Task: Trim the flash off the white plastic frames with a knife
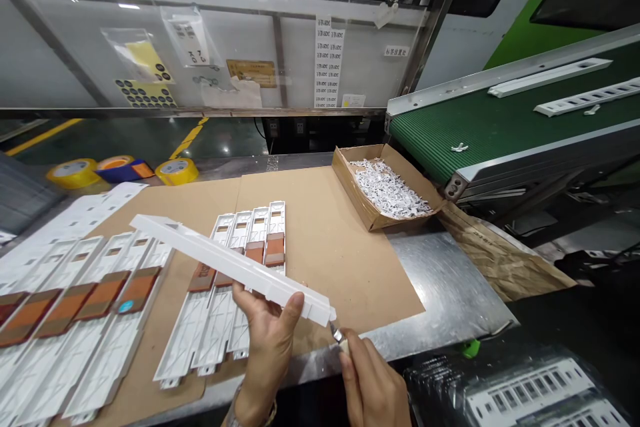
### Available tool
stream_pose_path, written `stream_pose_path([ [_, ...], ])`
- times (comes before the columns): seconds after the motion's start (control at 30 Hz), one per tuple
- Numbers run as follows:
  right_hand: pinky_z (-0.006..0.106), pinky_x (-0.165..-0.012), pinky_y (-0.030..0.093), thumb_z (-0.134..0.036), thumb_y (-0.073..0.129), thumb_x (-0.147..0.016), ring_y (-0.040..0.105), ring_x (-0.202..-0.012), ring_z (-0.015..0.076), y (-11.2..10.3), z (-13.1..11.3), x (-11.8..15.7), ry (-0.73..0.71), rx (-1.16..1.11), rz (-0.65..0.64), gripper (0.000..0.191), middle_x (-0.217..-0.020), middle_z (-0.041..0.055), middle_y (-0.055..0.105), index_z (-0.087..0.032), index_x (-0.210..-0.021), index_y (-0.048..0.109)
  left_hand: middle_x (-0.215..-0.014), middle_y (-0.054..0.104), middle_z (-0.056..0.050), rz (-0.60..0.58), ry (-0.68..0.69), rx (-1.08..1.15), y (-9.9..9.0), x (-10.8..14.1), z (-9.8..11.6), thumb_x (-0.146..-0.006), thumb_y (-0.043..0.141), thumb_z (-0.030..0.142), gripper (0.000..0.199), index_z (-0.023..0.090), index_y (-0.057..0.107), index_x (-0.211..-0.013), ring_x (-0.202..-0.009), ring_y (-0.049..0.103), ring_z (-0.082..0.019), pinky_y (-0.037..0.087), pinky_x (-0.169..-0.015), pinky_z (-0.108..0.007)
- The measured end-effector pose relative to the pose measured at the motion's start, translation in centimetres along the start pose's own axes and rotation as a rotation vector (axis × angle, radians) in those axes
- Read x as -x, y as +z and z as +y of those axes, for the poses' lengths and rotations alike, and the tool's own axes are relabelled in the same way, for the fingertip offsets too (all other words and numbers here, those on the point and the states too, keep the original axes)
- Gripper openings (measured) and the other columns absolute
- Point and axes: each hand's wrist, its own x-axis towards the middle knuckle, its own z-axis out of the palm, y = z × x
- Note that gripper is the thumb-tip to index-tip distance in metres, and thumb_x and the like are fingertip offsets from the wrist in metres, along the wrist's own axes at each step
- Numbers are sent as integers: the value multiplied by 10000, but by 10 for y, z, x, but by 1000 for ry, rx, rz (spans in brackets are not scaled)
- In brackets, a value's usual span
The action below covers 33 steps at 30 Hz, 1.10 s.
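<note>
A long white plastic part [235, 267] is held tilted above the cardboard, its far end up to the left. My left hand [270, 333] is closed around its lower half, thumb on the near side. My right hand [375, 380] grips a small knife [338, 335], whose blade meets the part's right end. Behind the held part lie several similar white parts [183, 340] side by side, with orange-brown blocks [275, 249] across them. A larger row of such parts [107, 363] with blocks lies at the left.
A cardboard box [367, 213] of small white scraps stands at the back right, beside a green conveyor [440, 133] carrying white parts. Tape rolls [177, 171] sit at the back left. Wrapped white parts [530, 387] are at the lower right. Brown paper [495, 253] hangs past the table's edge.
</note>
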Motion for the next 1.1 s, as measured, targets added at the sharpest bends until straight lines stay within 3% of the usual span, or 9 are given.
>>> stream_pose_path([
  [0.23,260,-560,462,-229,329,-975,632,-662,189,-1,-1,-2,-23,40,-12,284,-784,81,638,-136,-1164,520,-1200,462,-51,33,-9,-53,3,2,7,-692,738,378,957,346,80,-1386,-954,535,-143,446,-859,-279],
  [0.6,256,-543,491,-240,356,-966,646,-632,191,-5,2,-1,-23,83,-20,287,-775,82,651,-132,-1163,535,-1110,468,-39,76,-23,-114,4,4,12,-692,732,395,953,328,82,-1387,-964,526,-170,449,-870,-310],
  [0.83,238,-701,549,-240,395,-957,681,-884,198,-12,23,-1,10,85,-27,290,-1006,114,687,-127,-1192,522,-1035,492,-12,21,-32,-17,1,3,9,-673,745,359,905,351,176,-1376,-865,535,-147,454,-857,-319],
  [0.93,238,-777,545,-246,407,-952,668,-945,193,-16,30,-2,57,44,0,296,-1066,106,680,-148,-1206,523,-1056,545,-11,-79,-167,111,1,3,6,-694,714,312,841,370,213,-1367,-890,581,-165,458,-865,-336],
  [1.1,243,-790,551,-283,406,-955,657,-984,205,-26,50,-5,133,57,44,307,-1109,110,670,-167,-1207,538,-1136,632,-114,-286,-593,278,-2,7,-23,-644,551,163,666,202,416,-1295,-1014,597,-254,497,-715,-310],
])
